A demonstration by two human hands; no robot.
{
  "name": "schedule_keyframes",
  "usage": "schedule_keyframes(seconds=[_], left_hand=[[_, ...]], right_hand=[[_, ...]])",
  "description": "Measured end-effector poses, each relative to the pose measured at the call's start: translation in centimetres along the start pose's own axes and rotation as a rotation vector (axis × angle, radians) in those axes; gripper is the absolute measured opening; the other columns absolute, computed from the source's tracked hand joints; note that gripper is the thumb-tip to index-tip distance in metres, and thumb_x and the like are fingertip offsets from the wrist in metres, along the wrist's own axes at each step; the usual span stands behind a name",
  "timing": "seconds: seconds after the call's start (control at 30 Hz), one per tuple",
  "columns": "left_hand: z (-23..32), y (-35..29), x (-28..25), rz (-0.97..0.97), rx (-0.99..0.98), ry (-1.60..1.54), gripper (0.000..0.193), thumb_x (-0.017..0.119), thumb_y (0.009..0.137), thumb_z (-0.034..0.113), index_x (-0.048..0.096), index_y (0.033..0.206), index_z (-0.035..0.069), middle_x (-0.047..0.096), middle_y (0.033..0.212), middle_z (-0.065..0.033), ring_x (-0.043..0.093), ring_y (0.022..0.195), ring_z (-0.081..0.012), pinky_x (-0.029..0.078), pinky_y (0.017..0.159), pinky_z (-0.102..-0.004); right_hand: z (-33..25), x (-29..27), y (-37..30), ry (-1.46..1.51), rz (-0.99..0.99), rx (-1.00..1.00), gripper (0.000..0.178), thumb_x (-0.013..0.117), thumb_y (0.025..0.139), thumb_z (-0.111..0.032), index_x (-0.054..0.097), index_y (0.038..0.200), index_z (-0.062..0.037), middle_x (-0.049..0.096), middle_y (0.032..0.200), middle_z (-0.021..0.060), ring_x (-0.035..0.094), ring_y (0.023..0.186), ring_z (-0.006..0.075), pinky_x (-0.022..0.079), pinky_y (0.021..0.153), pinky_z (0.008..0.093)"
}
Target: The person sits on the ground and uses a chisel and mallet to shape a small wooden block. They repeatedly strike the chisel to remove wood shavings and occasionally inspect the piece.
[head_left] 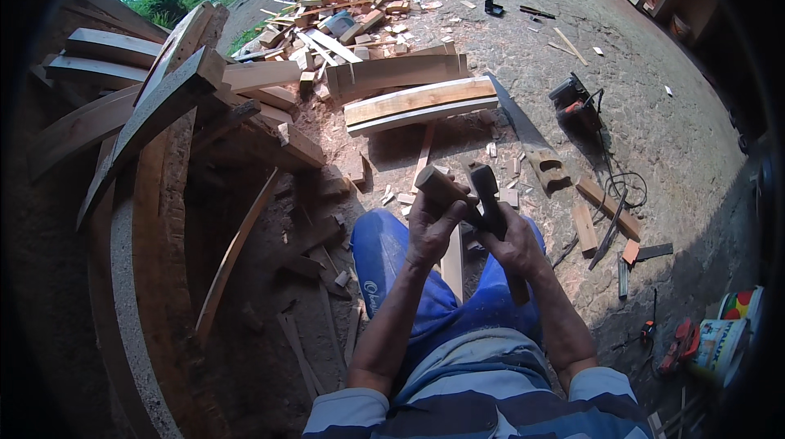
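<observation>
My left hand (435,230) is closed round a short, thick wooden piece (440,185) with a flat end, held above my knees. Beside it, my right hand (513,244) grips a long dark tool (484,181) with a blocky upper end; its lower part passes below my palm toward my lap. The two held things are close together, and I cannot tell whether they touch. Fingers cover their middle parts. A narrow board (452,263) lies between my legs. Ahead of my hands rests a curved timber piece (421,105), with another (396,73) behind it.
Large curved beams (151,128) are stacked at the left. Offcuts (343,26) form a heap at the back. To the right lie a handsaw (546,167), a corded power tool (576,108), wood blocks (585,228) and a square (652,252). Buckets (719,349) stand far right.
</observation>
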State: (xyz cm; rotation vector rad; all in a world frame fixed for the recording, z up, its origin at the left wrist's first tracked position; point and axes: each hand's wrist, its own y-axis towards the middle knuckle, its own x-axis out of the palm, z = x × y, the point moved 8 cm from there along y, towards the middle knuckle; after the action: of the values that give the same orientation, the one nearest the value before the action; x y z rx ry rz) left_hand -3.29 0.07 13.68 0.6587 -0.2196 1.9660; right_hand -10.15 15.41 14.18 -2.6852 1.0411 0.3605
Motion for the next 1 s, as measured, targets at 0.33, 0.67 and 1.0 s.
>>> schedule_keyframes(seconds=[0.33,0.67,1.0], left_hand=[[7.2,3.3,-2.8,0.294,0.355,0.469,0.040,0.082,0.093,0.017,0.058,0.124,0.006,0.065,0.103,-0.0012,0.062,0.094,-0.0103,0.052,0.082,-0.0263],[0.4,3.4,-6.4,0.115,0.052,0.509,0.027,0.085,0.086,0.011,0.062,0.099,0.008,0.061,0.078,0.0039,0.057,0.072,-0.0057,0.050,0.066,-0.0244],[0.4,3.1,-5.6,0.125,0.182,0.565,0.030,0.081,0.089,0.016,0.058,0.072,0.008,0.053,0.067,0.0063,0.050,0.065,-0.0055,0.044,0.060,-0.0281]], right_hand=[[0.3,-0.6,-5.8,0.247,0.038,0.118,0.041,0.079,0.091,-0.017,0.055,0.119,0.0005,0.062,0.080,0.0059,0.064,0.064,0.0133,0.052,0.052,0.0294],[1.7,1.0,-7.9,0.240,-0.006,0.199,0.039,0.076,0.091,-0.012,0.054,0.119,0.0010,0.058,0.081,0.0027,0.058,0.056,0.0115,0.048,0.050,0.0264],[0.2,1.9,-7.1,0.147,-0.041,0.207,0.045,0.077,0.089,-0.011,0.054,0.124,0.0023,0.056,0.082,0.0018,0.058,0.061,0.0103,0.048,0.052,0.0267]])
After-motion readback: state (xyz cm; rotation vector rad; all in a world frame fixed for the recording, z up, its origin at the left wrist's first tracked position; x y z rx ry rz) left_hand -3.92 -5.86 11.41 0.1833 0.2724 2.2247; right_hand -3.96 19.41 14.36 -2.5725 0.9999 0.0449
